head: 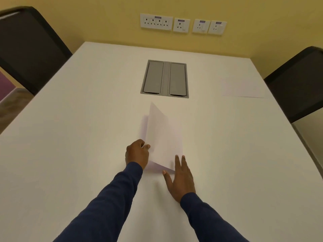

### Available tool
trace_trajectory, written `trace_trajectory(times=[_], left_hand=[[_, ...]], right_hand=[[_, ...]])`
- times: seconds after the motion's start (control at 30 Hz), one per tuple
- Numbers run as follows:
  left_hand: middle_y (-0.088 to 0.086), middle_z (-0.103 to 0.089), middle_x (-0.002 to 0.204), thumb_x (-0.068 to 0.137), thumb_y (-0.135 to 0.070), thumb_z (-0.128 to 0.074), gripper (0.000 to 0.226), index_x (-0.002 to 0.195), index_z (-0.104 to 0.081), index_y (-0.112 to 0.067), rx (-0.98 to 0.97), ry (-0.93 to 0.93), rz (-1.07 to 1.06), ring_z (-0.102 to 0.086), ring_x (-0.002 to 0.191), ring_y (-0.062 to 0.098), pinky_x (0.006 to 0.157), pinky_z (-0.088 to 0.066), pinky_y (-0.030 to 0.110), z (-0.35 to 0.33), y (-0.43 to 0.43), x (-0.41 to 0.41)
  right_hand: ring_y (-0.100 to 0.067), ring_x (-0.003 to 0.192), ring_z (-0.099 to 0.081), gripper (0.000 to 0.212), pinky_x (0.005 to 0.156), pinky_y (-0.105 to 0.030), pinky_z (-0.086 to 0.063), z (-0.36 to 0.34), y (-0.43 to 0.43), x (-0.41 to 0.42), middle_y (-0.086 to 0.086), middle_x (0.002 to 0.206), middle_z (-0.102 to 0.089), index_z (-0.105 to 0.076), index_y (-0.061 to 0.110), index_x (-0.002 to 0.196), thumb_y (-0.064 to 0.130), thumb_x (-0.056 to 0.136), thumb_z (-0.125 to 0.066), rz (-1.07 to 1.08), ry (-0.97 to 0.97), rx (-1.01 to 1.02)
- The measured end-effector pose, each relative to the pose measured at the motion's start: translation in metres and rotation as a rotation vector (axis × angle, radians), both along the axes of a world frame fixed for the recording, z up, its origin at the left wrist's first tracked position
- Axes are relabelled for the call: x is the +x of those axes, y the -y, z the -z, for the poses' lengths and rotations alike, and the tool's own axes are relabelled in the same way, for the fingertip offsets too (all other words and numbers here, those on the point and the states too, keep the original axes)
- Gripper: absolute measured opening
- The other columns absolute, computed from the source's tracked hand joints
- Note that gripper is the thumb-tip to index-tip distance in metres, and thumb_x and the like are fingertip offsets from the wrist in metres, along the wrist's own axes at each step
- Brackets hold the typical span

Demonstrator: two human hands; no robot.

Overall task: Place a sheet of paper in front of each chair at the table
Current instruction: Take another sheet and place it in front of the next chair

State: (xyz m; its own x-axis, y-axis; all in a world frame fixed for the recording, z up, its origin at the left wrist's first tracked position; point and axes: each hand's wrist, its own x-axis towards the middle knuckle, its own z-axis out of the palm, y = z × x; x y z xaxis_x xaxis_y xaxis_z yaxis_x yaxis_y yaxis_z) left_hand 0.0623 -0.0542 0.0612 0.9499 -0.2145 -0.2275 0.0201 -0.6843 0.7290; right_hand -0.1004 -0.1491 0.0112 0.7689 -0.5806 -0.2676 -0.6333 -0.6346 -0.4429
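A dark chair [29,49] stands at the left edge of the table [70,137]. Toward the near edge, the left hand [137,152] pinches the lifted paper [162,137] by its left side, so that it is tilted. The right hand [180,179], fingers straight and spread, touches its lower corner. A second sheet [243,88] lies flat at the right edge, before the other chair [300,84].

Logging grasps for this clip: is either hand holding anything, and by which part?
The left hand pinches the sheet of paper by its left edge; the right hand is flat, gripping nothing.
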Motion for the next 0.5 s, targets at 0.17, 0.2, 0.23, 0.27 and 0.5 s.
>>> trace_trajectory(times=[0.17, 0.2, 0.23, 0.27, 0.5], left_hand=[[0.013, -0.058, 0.068, 0.095, -0.020, -0.063, 0.025, 0.078, -0.058, -0.003, -0.135, 0.081, 0.011, -0.040, 0.060, 0.020, 0.053, -0.037, 0.025, -0.048, -0.015, -0.027], [0.010, -0.055, 0.065, 0.095, -0.021, -0.063, 0.026, 0.076, -0.058, -0.004, -0.156, 0.096, 0.007, -0.039, 0.059, 0.018, 0.053, -0.037, 0.024, -0.058, -0.018, -0.032], [0.005, -0.051, 0.062, 0.095, -0.021, -0.064, 0.028, 0.073, -0.056, -0.005, -0.182, 0.107, -0.003, -0.037, 0.057, 0.017, 0.052, -0.036, 0.024, -0.068, -0.021, -0.039], [0.003, -0.049, 0.060, 0.094, -0.021, -0.064, 0.030, 0.071, -0.054, -0.006, -0.208, 0.112, -0.014, -0.036, 0.056, 0.016, 0.051, -0.035, 0.024, -0.079, -0.024, -0.045], [0.001, -0.051, 0.062, 0.093, -0.028, -0.064, 0.032, 0.074, -0.056, -0.004, -0.421, 0.025, -0.117, -0.044, 0.065, 0.021, 0.061, -0.046, 0.035, -0.128, -0.047, -0.103]], right_hand=[[-0.026, 0.143, -0.035, 0.086, 0.116, -0.042, -0.034, -0.046, -0.034, -0.021, -0.008, 0.161, -0.028, -0.017, 0.016, 0.157, 0.072, 0.093, -0.031, 0.324, 0.067, 0.132], [-0.028, 0.140, -0.040, 0.088, 0.112, -0.043, -0.037, -0.057, -0.040, -0.022, -0.008, 0.158, -0.033, -0.022, 0.016, 0.156, 0.074, 0.091, -0.032, 0.435, 0.087, 0.237], [-0.030, 0.137, -0.043, 0.090, 0.108, -0.043, -0.039, -0.070, -0.046, -0.022, -0.010, 0.154, -0.037, -0.025, 0.015, 0.154, 0.077, 0.089, -0.033, 0.559, 0.112, 0.387], [-0.032, 0.132, -0.047, 0.093, 0.105, -0.043, -0.041, -0.082, -0.051, -0.022, -0.012, 0.149, -0.043, -0.030, 0.015, 0.152, 0.080, 0.086, -0.033, 0.675, 0.149, 0.564], [-0.026, 0.102, -0.067, 0.062, 0.090, -0.044, -0.057, -0.162, -0.072, -0.023, -0.007, 0.114, -0.066, -0.054, 0.019, 0.118, 0.072, 0.086, -0.055, 0.826, 0.667, 1.194]])
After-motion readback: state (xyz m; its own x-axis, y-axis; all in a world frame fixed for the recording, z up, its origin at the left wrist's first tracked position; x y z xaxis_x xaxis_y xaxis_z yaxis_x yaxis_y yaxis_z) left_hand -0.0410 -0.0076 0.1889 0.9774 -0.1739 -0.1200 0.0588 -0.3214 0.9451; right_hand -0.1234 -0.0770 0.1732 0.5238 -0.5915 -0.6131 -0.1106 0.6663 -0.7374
